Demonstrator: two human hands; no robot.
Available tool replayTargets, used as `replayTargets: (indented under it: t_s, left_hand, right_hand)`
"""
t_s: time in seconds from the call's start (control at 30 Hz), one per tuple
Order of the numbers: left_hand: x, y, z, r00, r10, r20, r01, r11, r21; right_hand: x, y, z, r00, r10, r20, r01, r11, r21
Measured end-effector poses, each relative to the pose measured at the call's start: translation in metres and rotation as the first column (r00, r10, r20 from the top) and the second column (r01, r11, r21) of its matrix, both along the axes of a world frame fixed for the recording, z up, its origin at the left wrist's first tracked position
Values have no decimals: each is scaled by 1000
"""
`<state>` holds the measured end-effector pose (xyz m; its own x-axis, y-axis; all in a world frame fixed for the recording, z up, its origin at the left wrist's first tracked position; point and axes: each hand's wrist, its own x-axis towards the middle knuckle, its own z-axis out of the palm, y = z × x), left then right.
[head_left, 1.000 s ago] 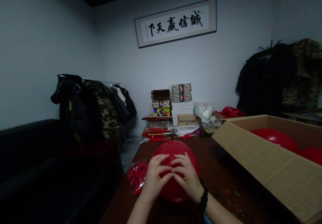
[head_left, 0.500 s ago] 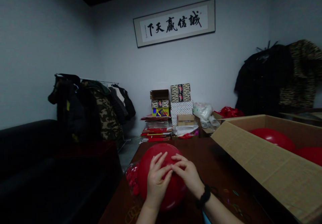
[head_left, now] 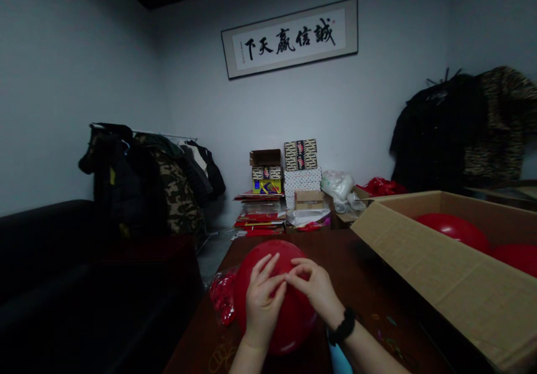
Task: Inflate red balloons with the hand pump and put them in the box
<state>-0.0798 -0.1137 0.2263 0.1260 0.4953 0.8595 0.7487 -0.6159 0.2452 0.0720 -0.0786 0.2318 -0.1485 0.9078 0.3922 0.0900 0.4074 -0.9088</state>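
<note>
A round, inflated red balloon rests on the dark brown table in front of me. Both hands meet over its near side. On the left, my left hand pinches with thumb and index finger at the balloon, its other fingers stretched up along the red surface. Fingertip to fingertip with it, my right hand pinches at the same spot; a black band circles that wrist. The balloon's neck is too small and covered to make out. Beside the balloon lies a clear plastic bag of red pieces.
An open cardboard box with large red balloons stands at the right. Thin loops lie at the table's near left, more coloured ones at the right. Stacked boxes stand beyond the table.
The balloon has shifted slightly right between my hands. My right hand and wrist have moved a little right, while the pinching fingertips stay together.
</note>
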Motion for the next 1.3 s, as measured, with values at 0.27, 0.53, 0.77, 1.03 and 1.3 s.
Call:
replayTargets:
  t_s: [0.27, 0.53, 0.77, 1.03, 1.3]
  left_hand:
    - [-3, -1, 2, 998, -9, -57, 9, 1000, 4]
    - [-2, 0, 7, 994, 18, -107, -9, 996, 84]
    - [-3, -1, 16, 964, 74, -255, -36, 988, 149]
    - [-2, -1, 23, 995, 50, -88, -48, 998, 29]
    - [-4, 0, 24, 1000, -8, -12, 7, 997, -77]
  right_hand:
    - [2, 5, 1, 995, 21, 96, -31, 995, 98]
    - [6, 5, 5, 992, 103, 77, -106, 994, 30]
    - [11, 5, 21, 986, 121, 117, -131, 988, 83]
    - [16, 7, 16, 938, 335, -86, -328, 940, 89]
    - [38, 10, 27, 871, 377, 314, -451, 866, 214]
